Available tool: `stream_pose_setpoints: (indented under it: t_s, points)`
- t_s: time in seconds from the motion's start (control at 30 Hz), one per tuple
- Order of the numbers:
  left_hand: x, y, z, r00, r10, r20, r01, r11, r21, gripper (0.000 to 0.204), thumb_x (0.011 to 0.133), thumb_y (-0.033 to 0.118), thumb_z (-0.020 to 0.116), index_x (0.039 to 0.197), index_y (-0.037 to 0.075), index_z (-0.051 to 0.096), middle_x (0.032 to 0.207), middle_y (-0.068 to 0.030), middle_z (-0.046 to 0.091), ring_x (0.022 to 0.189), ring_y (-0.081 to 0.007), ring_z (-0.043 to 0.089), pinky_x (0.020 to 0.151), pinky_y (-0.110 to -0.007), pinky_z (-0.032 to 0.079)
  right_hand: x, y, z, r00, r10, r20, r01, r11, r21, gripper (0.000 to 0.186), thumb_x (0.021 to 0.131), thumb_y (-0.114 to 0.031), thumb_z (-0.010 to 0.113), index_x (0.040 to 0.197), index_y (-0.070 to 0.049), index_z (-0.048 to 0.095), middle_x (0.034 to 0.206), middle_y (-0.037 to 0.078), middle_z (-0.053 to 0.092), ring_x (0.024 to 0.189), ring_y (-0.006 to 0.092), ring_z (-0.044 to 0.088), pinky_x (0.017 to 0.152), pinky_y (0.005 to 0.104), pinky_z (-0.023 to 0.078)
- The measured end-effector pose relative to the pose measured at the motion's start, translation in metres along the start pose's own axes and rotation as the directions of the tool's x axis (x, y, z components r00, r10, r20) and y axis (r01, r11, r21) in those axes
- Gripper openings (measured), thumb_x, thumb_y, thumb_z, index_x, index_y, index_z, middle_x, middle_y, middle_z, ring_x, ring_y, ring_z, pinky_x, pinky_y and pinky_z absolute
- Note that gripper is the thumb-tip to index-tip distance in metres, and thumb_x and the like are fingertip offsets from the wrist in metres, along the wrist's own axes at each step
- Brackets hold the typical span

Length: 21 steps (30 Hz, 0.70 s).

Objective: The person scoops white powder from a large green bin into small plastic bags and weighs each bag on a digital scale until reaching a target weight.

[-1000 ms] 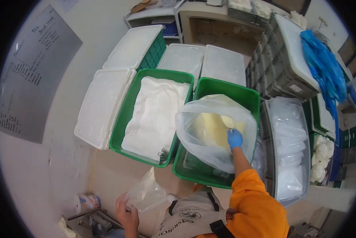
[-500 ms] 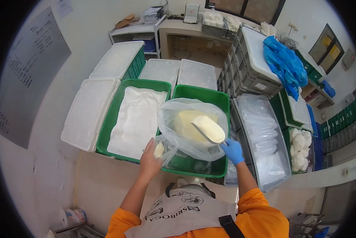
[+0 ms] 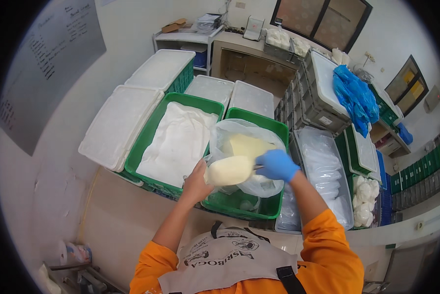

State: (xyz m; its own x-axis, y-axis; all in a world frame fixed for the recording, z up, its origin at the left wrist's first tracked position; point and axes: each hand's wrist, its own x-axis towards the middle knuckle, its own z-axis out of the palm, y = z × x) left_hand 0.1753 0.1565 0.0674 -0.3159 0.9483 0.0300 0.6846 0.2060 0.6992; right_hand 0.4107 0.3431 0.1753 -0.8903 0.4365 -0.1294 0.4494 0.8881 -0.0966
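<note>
The fingers of our left hand (image 3: pixel 196 183), which is bare, curl around the mouth of a small clear bag (image 3: pixel 211 169), closed on its plastic. Our right hand (image 3: pixel 277 165), in a blue glove, grips the handle of a scoop; the handle is almost hidden, so we cannot tell how tight. The scoop carries a pale yellow lump (image 3: pixel 230 170), just at the small bag's opening. Behind it a big clear bag (image 3: pixel 247 147) in the right green crate (image 3: pixel 274 130) holds more of this yellow mass. We judge this portion is lifted but not yet inside the bag. The left green crate (image 3: pixel 154 132) holds white sheets.
</note>
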Motion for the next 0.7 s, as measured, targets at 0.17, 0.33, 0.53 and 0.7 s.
stream_pose_setpoints:
  t_s: [0.17, 0.33, 0.53, 0.7]
  points:
    - [-0.03, 0.01, -0.006, 0.998, -0.04, -0.046, 0.032, 0.984, -0.175, 0.091, 0.067, 0.007, 0.065, 0.15, -0.004, 0.03, 0.159, -0.0207, 0.029, 0.143, -0.0339, 0.036, 0.114, -0.036, 0.035, 0.073, -0.094, 0.031, 0.967, -0.252, 0.046, 0.254, 0.919, -0.303, 0.011, 0.077, -0.019, 0.066, 0.077, -0.014, 0.075, 0.075, 0.011, 0.071, 0.07, 0.0304, 0.07, 0.061, 0.0427, 0.053]
    - [-0.043, -0.011, -0.006, 0.986, -0.074, -0.147, 0.039, 0.972, -0.231, 0.092, 0.066, 0.004, 0.063, 0.151, -0.005, 0.028, 0.158, -0.021, 0.03, 0.144, -0.0326, 0.035, 0.114, -0.034, 0.033, 0.067, -0.103, -0.049, 0.958, -0.287, 0.021, 0.274, 0.889, -0.367, 0.01, 0.074, -0.016, 0.065, 0.075, -0.013, 0.074, 0.073, 0.012, 0.07, 0.067, 0.0316, 0.069, 0.058, 0.0422, 0.052]
    - [-0.034, -0.02, -0.014, 0.987, -0.112, -0.113, 0.084, 0.97, -0.228, 0.089, 0.067, 0.005, 0.063, 0.149, -0.005, 0.032, 0.159, -0.0194, 0.029, 0.143, -0.0327, 0.036, 0.112, -0.035, 0.036, 0.015, -0.026, -0.103, 0.997, -0.03, -0.074, 0.005, 0.95, -0.313, 0.016, 0.075, -0.025, 0.069, 0.075, -0.01, 0.073, 0.072, 0.013, 0.068, 0.069, 0.0338, 0.068, 0.062, 0.0434, 0.054]
    - [-0.032, -0.025, -0.017, 0.997, -0.071, -0.034, 0.065, 0.984, -0.163, 0.079, 0.068, 0.004, 0.059, 0.144, -0.006, 0.041, 0.157, -0.0249, 0.03, 0.144, -0.0369, 0.035, 0.115, -0.037, 0.033, 0.006, 0.066, -0.035, 0.938, 0.343, 0.041, -0.327, 0.92, -0.216, 0.029, 0.079, -0.037, 0.071, 0.079, -0.008, 0.075, 0.079, 0.016, 0.071, 0.075, 0.0359, 0.069, 0.068, 0.0447, 0.056]
